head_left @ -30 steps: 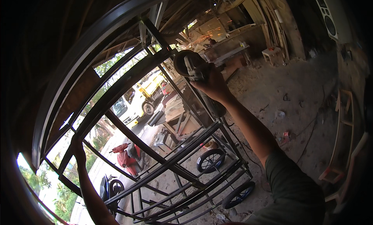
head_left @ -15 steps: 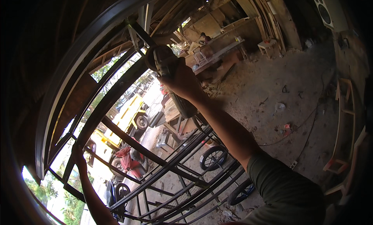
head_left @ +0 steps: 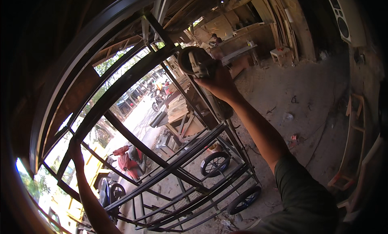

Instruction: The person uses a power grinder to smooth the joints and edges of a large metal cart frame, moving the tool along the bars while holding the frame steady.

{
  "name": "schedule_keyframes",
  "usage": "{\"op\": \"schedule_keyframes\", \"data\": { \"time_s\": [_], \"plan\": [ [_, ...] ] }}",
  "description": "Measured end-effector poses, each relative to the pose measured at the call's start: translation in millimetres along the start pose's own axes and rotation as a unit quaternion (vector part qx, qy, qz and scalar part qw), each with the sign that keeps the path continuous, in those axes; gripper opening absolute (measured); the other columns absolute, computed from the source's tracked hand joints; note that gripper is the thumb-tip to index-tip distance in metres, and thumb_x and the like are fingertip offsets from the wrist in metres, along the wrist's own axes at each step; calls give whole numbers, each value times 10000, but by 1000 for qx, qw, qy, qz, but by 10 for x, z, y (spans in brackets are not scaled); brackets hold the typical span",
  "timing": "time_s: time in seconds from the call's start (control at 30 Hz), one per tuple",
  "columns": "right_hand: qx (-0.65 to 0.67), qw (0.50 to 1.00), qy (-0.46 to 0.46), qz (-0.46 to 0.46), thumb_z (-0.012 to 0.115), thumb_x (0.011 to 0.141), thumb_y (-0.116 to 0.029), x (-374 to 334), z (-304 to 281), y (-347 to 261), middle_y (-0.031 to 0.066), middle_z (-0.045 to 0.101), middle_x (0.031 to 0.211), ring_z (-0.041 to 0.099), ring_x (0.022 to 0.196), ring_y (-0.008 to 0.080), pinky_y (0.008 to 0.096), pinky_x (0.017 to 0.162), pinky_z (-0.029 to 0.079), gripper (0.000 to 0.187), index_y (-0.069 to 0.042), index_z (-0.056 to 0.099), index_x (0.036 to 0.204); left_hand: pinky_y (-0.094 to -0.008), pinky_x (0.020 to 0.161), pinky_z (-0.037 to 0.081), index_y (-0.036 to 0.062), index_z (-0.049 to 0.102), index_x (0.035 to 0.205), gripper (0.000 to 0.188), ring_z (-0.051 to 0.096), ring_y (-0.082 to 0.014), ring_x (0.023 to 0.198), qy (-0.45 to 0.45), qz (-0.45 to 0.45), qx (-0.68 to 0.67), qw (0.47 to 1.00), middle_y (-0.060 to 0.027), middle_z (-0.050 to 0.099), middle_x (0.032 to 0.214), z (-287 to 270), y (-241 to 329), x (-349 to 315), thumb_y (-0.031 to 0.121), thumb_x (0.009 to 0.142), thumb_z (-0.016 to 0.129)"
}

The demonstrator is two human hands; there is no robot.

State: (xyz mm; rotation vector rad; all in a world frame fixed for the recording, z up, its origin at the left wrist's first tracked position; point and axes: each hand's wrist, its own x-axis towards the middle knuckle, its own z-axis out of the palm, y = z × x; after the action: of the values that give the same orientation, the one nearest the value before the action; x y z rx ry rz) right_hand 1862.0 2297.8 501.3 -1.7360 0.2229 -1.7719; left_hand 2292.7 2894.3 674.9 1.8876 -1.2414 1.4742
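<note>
My right hand (head_left: 218, 83) grips an angle grinder (head_left: 197, 63), raised high with the arm stretched out. Its head is beside the upper corner of a black metal cart frame (head_left: 137, 138); I cannot tell whether the disc touches the metal. The grinder's body (head_left: 220, 108) hangs down below my wrist. Farther left, my left hand (head_left: 75, 149) is closed around a bar of the same frame, near a joint. Wheels with dark tyres, one (head_left: 215, 164) upright, sit low at the frame's right side. Metal mesh (head_left: 173, 209) lies in the frame's lower part.
A red motorcycle (head_left: 130, 163) and a yellow truck (head_left: 60, 205) stand outside beyond the frame. A person (head_left: 216, 40) is by a workbench (head_left: 240, 53) at the back. A small stool (head_left: 280, 54), a wooden frame (head_left: 351, 143) and a loudspeaker (head_left: 343, 22) are to the right.
My right hand and the grinder have moved right, away from the upper bar they overlapped. The yellow truck has shifted left and down in view. My left hand keeps its hold.
</note>
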Motion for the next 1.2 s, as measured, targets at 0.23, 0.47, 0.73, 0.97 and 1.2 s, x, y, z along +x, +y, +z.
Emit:
{"op": "schedule_keyframes", "data": {
  "time_s": [0.23, 0.47, 0.73, 0.97, 1.2],
  "plan": [
    [-14, 994, 19, -102, 816, 788, -445, 312, 18, -86, 259, 688, 1107, 701, 1039, 389, 463, 892, 553, 715, 28, 529, 1241, -426, 1054, 462, -6, 598, 1371, 354, 604, -331, 1233, 3, -17, 22, 1000, -191, 645, 1313, -5, 192, -76, 163, 1064, 543],
    [14, 998, -19, -59, 820, 785, -379, 13, 228, -20, 205, 710, 1049, 713, 974, 387, 465, 853, 566, 648, -8, 531, 1231, -408, 1066, 431, -8, 568, 1394, 375, 577, -299, 1245, -7, -36, -63, 997, -179, 625, 1316, 142, -119, -182, 195, 1084, 509],
    [-3, 999, -5, -31, 821, 731, -443, 81, 574, -421, 280, 690, 1073, 684, 1027, 466, 506, 880, 557, 753, 42, 509, 1215, -430, 1157, 367, 5, 492, 1475, 425, 492, -332, 1382, -6, -6, -33, 999, -195, 538, 1466, 76, -462, -162, 164, 1081, 500],
    [45, 999, 8, -7, 842, 796, -322, 56, -116, -197, 110, 719, 1054, 689, 974, 212, 352, 864, 531, 480, -10, 687, 1126, -439, 1087, 446, 22, 586, 1397, 393, 598, -347, 1257, 48, -16, -23, 998, -189, 650, 1318, 217, -360, -232, 255, 1083, 543],
    [-160, 984, -49, -64, 836, 822, -285, -130, -506, -324, 144, 702, 1067, 706, 949, 260, 386, 848, 546, 575, 4, 546, 1226, -451, 1083, 459, 86, 587, 1425, 394, 602, -330, 1280, 124, 24, 45, 991, -144, 642, 1384, 346, -409, -215, 191, 1046, 616]
  ]
}}
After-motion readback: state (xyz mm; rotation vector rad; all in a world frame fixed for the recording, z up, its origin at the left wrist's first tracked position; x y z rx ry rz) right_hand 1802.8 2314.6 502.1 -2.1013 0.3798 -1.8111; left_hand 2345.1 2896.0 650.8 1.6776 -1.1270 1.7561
